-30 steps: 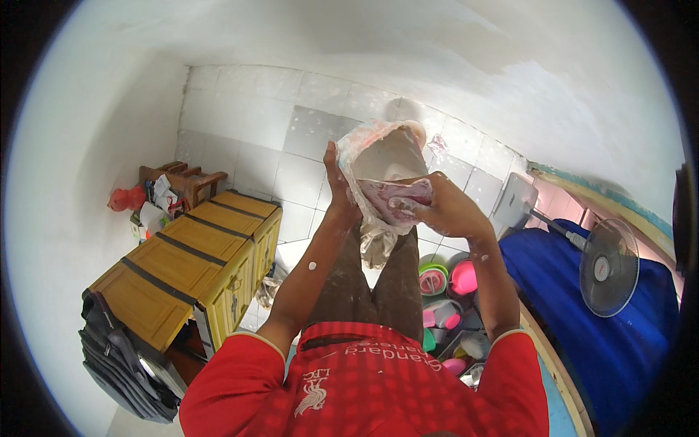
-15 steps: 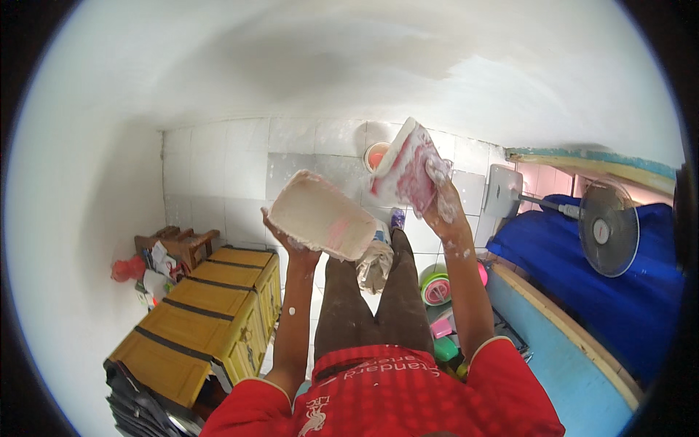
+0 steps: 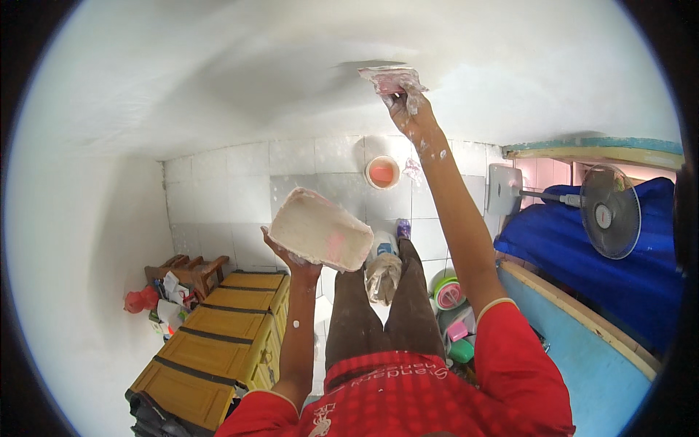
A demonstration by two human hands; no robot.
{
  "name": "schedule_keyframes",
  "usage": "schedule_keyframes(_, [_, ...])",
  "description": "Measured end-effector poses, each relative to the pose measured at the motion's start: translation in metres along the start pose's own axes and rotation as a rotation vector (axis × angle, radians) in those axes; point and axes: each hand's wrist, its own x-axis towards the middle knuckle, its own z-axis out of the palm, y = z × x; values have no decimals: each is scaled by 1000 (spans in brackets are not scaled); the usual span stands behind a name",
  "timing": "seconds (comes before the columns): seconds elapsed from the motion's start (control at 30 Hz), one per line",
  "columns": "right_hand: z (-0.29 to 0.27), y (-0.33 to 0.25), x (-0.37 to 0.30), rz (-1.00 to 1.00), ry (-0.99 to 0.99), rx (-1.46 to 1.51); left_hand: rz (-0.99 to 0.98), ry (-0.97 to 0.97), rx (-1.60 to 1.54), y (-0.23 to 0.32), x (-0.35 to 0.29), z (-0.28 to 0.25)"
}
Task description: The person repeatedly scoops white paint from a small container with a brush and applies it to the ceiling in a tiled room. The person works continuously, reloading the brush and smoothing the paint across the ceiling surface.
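My left hand [image 3: 294,264] holds up a rounded, rectangular tray [image 3: 309,226] from below, its fingers wrapped under the near left edge. Pale plaster coats the tray, with a faint pink patch on the right. With my right arm stretched far forward, my right hand [image 3: 409,111] grips a flat pink scraper [image 3: 389,79] smeared with white plaster. The scraper's far edge meets the white wall [image 3: 255,73], or comes very close to it; exact contact I cannot tell. White smears mark both hands and forearms. Damp-looking grey patches show on the wall.
A bucket [image 3: 382,172] with orange-pink contents stands on the tiled floor by the wall. Between my legs is a whitish sack [image 3: 383,277]. Yellow cabinets [image 3: 218,331] are at left, beside a wooden stool [image 3: 191,273]. At right are a fan [image 3: 610,211], blue cloth [image 3: 542,237] and colourful containers [image 3: 449,293].
My right hand has swung forward from near the tray to the wall, carrying the scraper. The tray stays in my left hand, nearly in place. The bucket shows more fully.
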Motion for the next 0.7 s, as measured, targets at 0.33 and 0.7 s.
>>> schedule_keyframes(0.33, [83, -80, 53, -60, 77, -417, -103, -16, -181, 16, 0, -12])
schedule_keyframes(0.7, [-10, -59, -80, -373, 538, -766, -141, -186, -409, 14, 4, -40])
